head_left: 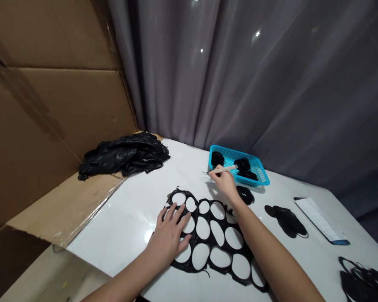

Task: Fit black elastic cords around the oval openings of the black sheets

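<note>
My left hand (170,235) lies with fingers spread on a black sheet (209,244) full of round and oval holes, flat on the white table. Beyond the sheet, my right hand (224,183) is closed around a slim white-handled tool (229,168) with a thin, dark, curved tip pointing left. Its exact kind is unclear. That hand is just in front of a blue plastic basket (262,170), which holds several black coiled bundles (242,163). Another black coil (245,195) rests on the table by my right wrist. My right forearm covers part of the sheet's right side.
A crumpled black heap (126,153) lies at the back left, beside a tall cardboard box (56,109). To the right are black oval pieces (288,220), a white paper pad (319,220) and more black pieces (362,281). A grey curtain (239,84) hangs behind.
</note>
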`<state>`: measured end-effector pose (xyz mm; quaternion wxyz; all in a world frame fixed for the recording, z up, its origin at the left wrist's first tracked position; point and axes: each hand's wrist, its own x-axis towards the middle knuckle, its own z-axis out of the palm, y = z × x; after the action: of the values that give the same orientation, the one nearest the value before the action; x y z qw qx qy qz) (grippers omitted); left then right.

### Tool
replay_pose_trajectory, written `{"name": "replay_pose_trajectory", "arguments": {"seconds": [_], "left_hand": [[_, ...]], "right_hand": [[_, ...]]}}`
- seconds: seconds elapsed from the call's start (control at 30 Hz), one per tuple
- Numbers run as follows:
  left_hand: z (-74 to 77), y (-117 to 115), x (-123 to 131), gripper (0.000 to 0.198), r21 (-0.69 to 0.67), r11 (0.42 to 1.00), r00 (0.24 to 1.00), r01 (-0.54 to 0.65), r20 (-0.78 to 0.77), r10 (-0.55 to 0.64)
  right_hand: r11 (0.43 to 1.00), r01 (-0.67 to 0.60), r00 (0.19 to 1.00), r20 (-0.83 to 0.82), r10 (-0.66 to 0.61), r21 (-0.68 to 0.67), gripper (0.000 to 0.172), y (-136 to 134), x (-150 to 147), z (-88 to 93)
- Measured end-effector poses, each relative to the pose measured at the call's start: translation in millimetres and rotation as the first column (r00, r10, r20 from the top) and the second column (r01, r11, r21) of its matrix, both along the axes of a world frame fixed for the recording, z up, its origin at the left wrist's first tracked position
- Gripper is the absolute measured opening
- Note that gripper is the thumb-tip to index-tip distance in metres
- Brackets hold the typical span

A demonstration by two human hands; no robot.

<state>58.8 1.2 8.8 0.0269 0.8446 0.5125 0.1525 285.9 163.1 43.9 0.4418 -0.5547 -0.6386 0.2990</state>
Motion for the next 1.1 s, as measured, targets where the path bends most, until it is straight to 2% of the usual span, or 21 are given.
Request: {"name": "replay_pose_trajectory", "arguments": {"seconds": [0.07,0.17,0.3,0.37,0.4,0.47,0.57,0.7,0.9,1.1], "left_hand": [[-0.5,-0.3,-5.4,0.053,0.031,0.999,1.0,0.005,0.014,-0.005],[-1.4,-0.6,-16.0,0.051,0.077,0.996,0.999,-0.041,0.033,0.039],[-5.0,0.0,-27.0,0.046,0.099,0.993,0.998,-0.062,0.006,0.062],[-7.6,0.4,-29.1,0.047,0.099,0.993,0.998,-0.057,-0.009,0.058],[-8.8,0.5,-29.4,0.048,0.099,0.993,0.998,-0.057,-0.014,0.059],[-10.7,0.7,-29.1,0.05,0.099,0.993,0.998,-0.061,-0.022,0.064],[-11.5,0.9,-27.8,0.052,0.097,0.993,0.997,-0.066,-0.028,0.069],[-8.6,0.6,-26.3,0.053,0.093,0.994,0.997,-0.065,-0.039,0.068],[-4.9,0.1,-25.9,0.053,0.094,0.994,0.997,-0.052,-0.06,0.058],[-12.1,0.7,-28.3,0.053,0.123,0.992,1.0,-0.026,0.003,0.025]], "right_hand": [[0.987,-0.095,0.991,-0.102,0.082,-0.127,0.029,-6.7,-14.7,-7.8],[0.933,-0.252,0.948,-0.259,0.185,-0.257,0.028,-18.4,-37.0,-15.3],[0.806,-0.455,0.824,-0.522,0.22,-0.378,0.031,-35.8,-58.4,-16.4],[0.736,-0.545,0.739,-0.646,0.194,-0.402,0.037,-44.2,-65.2,-17.0],[0.721,-0.568,0.721,-0.662,0.204,-0.397,0.038,-48.0,-67.8,-17.8],[0.737,-0.566,0.757,-0.585,0.29,-0.368,0.038,-54.4,-71.6,-20.0],[0.799,-0.522,0.842,-0.327,0.429,-0.298,0.031,-60.6,-74.0,-22.6],[0.837,-0.497,0.867,-0.082,0.492,-0.228,0.019,-64.1,-74.6,-22.8],[0.821,-0.535,0.841,-0.036,0.539,-0.199,0.014,-65.1,-75.1,-25.1],[0.832,-0.531,0.841,0.021,0.541,-0.159,0.017,-64.4,-73.9,-27.8]]}}
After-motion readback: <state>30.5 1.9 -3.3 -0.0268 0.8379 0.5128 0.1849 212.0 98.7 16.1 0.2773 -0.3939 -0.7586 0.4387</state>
